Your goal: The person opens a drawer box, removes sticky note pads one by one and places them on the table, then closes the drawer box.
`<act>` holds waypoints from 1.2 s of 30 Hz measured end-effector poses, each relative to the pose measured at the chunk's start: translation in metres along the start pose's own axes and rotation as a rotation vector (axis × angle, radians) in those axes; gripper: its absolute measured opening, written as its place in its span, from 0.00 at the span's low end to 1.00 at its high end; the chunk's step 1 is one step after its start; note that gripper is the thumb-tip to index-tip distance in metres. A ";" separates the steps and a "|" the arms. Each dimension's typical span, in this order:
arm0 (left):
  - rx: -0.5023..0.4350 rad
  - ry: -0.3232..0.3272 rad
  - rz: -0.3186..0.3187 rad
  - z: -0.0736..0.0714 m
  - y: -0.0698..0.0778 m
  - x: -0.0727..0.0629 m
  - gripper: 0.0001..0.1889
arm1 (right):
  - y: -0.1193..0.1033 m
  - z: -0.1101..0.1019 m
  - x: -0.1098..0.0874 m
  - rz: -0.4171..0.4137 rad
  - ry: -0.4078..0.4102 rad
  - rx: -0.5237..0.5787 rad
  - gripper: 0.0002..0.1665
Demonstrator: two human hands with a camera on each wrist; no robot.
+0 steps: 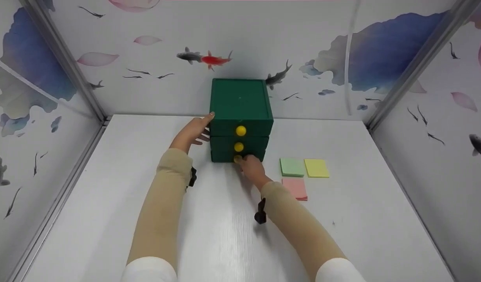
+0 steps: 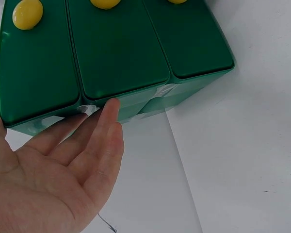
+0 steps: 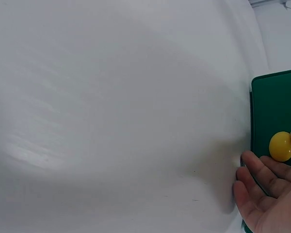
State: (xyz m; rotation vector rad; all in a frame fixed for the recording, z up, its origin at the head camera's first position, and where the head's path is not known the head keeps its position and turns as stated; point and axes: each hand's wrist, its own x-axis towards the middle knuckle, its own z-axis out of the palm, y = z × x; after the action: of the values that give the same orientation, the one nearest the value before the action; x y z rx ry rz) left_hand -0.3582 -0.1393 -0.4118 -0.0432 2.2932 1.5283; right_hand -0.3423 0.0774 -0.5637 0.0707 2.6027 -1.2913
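Tan fabric covers both forearms: the left sleeve [image 1: 158, 211] and the right sleeve [image 1: 303, 223] each end at a bare hand. Beside the right sleeve lies a pink note pad [image 1: 296, 189], right of the right fingers and nearer the person than they are.

Right hand [image 1: 253, 167]: thumb and forefinger pinch the lowest knob [image 3: 281, 146]; the remaining fingers are bent beside it. To the right of these fingers lie a green note pad [image 1: 292, 167] and, farther out, a yellow note pad [image 1: 317, 168]. Directly above them sit the middle knob [image 1: 239, 147] and the top knob [image 1: 241, 131], both yellow.

Left hand [image 1: 191, 132]: thumb tip at the upper front corner, other fingers nearly straight and slightly spread along the left side. Firm pressure there I cannot tell.

Between the two hands' fingers, the green cabinet [image 1: 240, 100] stands upright on the white table [image 1: 87, 219]. Its three stacked drawer fronts and knobs face the person. Each front has its long axis sideways, running rightward from the left fingers; which edge of the whole cabinet is longest I cannot judge.

Beyond all fingers rises the back wall [image 1: 146, 23], printed with fish and petals.
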 end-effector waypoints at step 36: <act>0.021 -0.013 0.005 -0.001 -0.004 0.005 0.41 | 0.001 -0.005 -0.033 -0.024 -0.096 -0.196 0.22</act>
State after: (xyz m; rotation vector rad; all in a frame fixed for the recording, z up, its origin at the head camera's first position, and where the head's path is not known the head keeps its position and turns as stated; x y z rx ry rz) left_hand -0.3624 -0.1407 -0.4164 -0.0222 2.3005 1.5026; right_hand -0.3111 0.0837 -0.5536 -0.0549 2.6385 -1.0139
